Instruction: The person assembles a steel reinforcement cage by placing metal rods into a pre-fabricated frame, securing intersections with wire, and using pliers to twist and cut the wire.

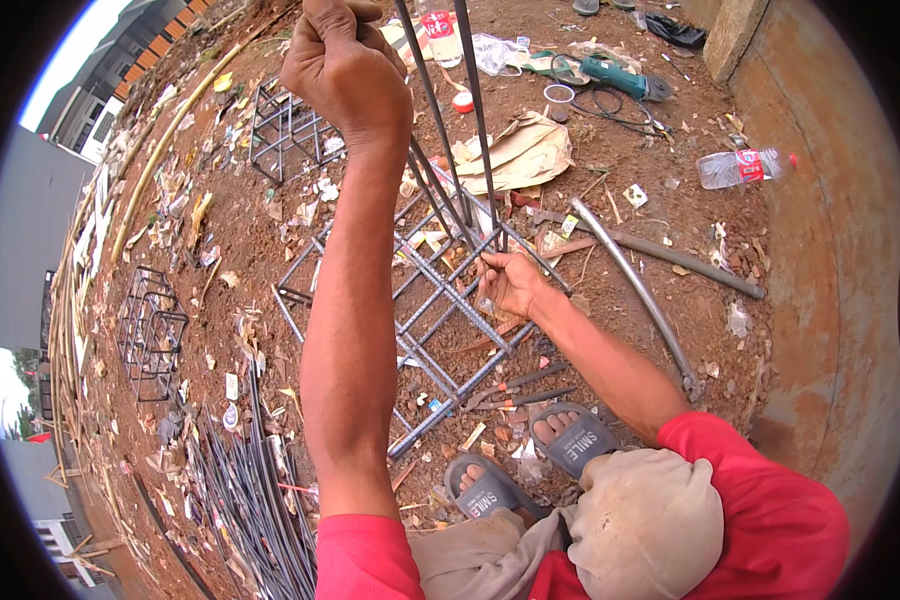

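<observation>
A grid of ribbed steel rebar (432,318) lies low over the soil in front of me. Several upright rebar rods (477,110) rise from its far right part. My right hand (513,284) is closed at the foot of these rods, its fingertips pinched at a bar crossing of the grid. My left hand (346,72) is raised high beside the rods in a closed fist; what it holds, if anything, does not show. Long-handled pincers (518,388) lie between the grid's near edge and my sandals (485,492).
Bent rebar cages (153,335) stand at left, above a bundle of thin rods (253,490). A green angle grinder (620,78) with its cord lies far right. A metal pipe (638,290), plastic bottle (738,168) and brown paper sack (518,155) lie nearby. A wall (830,240) borders the right.
</observation>
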Motion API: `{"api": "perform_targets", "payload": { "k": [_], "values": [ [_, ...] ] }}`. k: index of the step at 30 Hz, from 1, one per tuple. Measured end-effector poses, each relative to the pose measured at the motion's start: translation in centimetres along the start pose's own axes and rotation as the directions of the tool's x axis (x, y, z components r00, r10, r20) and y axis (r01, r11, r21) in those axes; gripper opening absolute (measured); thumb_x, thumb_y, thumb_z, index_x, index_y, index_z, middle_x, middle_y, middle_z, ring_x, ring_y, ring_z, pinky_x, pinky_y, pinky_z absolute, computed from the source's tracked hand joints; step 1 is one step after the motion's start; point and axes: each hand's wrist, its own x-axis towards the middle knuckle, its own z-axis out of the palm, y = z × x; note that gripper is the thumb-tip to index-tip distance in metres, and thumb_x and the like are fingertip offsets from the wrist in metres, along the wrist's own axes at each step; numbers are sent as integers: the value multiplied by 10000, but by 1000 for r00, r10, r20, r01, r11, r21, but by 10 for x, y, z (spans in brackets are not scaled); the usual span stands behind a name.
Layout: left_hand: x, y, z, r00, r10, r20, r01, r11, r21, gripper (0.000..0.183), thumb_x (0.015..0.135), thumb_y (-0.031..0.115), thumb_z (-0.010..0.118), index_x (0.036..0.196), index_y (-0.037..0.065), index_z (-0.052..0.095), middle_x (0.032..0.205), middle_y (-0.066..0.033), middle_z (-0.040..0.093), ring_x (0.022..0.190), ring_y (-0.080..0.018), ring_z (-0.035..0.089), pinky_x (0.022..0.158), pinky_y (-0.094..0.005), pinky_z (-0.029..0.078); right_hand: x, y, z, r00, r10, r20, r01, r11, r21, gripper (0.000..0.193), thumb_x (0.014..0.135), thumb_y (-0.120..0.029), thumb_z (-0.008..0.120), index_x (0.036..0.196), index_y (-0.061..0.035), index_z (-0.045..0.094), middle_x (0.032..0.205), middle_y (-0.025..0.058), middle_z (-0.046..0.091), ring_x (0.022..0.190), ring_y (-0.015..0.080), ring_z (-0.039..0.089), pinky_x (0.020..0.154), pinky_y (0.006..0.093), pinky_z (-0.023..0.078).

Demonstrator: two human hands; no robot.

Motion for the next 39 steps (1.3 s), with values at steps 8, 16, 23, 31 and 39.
{"api": "perform_targets", "payload": {
  "k": [8, 16, 23, 31, 39],
  "values": [
    [5, -19, 12, 989, 116, -92, -107, 989, 102, 469, 1031, 348, 520, 691, 26, 541, 454, 16, 348, 341, -64, 282, 323, -255, 196, 1, 4, 5, 992, -122, -20, 119, 986, -120, 242, 1010, -149, 466, 856, -20, 602, 686, 40, 596, 559, 144, 563, 619, 373, 593],
    [2, -27, 25, 982, 158, -101, -138, 974, 182, 483, 1038, 341, 507, 644, 62, 513, 467, 10, 414, 333, -71, 320, 325, -247, 231, -2, 3, 1, 979, -201, 35, 202, 933, -297, 206, 996, -170, 522, 916, -4, 615, 737, 44, 613, 600, 151, 589, 645, 397, 600],
    [2, -22, 17, 985, 125, -119, -108, 984, 143, 479, 1051, 266, 497, 624, 50, 512, 531, 32, 443, 479, -40, 344, 461, -241, 223, -16, 4, 6, 969, -243, -32, 218, 912, -347, 206, 997, -161, 507, 930, 6, 607, 721, 43, 597, 577, 151, 548, 612, 394, 586],
    [-5, -11, 18, 997, 58, -44, -56, 998, 38, 459, 1020, 357, 544, 684, 46, 514, 479, 16, 345, 363, -69, 267, 336, -259, 170, 1, 6, -4, 999, -21, 44, 7, 959, 283, 220, 1012, -124, 456, 827, -50, 550, 661, -3, 584, 494, 87, 519, 544, 287, 563],
    [-4, -9, 14, 1000, -15, -27, 14, 1000, -17, 472, 1020, 350, 544, 667, 38, 516, 465, 19, 319, 356, -72, 255, 332, -265, 165, -1, 13, 3, 998, -29, 57, 6, 933, 359, 192, 1003, -78, 420, 908, 14, 559, 655, 17, 554, 514, 87, 501, 585, 267, 588]
  ]
}}
